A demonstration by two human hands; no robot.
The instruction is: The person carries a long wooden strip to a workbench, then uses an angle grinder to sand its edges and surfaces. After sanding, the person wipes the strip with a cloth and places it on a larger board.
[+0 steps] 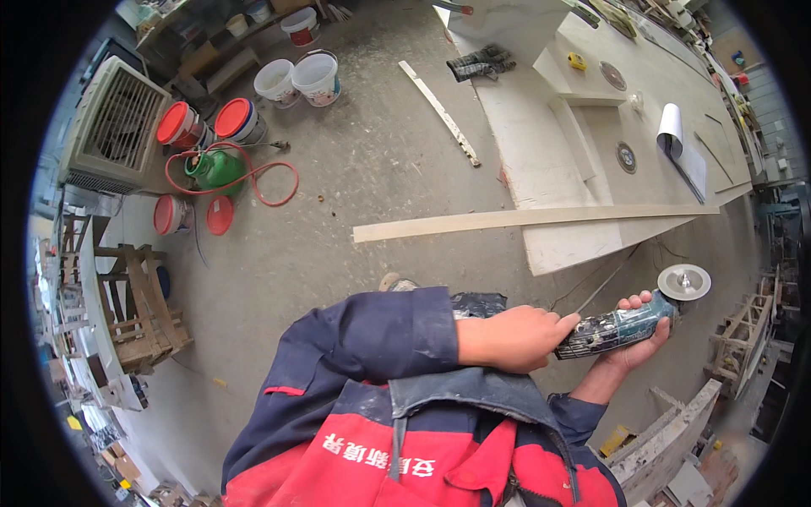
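An angle grinder point(601, 335) with a dark, paint-spattered body and a teal middle is held out at my right side. Its round, pale metal disc point(694, 286) faces up at the far end. My right hand point(644, 340) wraps round the front of the grinder from beneath, fingertips showing over its top edge. Across my body reaches my left hand point(517, 338), its fingers curled against the grinder's rear end. Ahead of the tool, a long pale wooden strip point(473, 223) lies across the corner of a white-topped table point(549, 245) and sticks out past its left edge.
On the table lie dark gloves point(481, 63), a yellow tape measure point(577, 61), loose discs point(626, 158) and a clipboard with curled paper point(691, 169). A narrow strip point(439, 110) lies on the floor. Leftward stand buckets point(316, 78), a green tank point(215, 171) with red hose, and a cooler point(118, 122).
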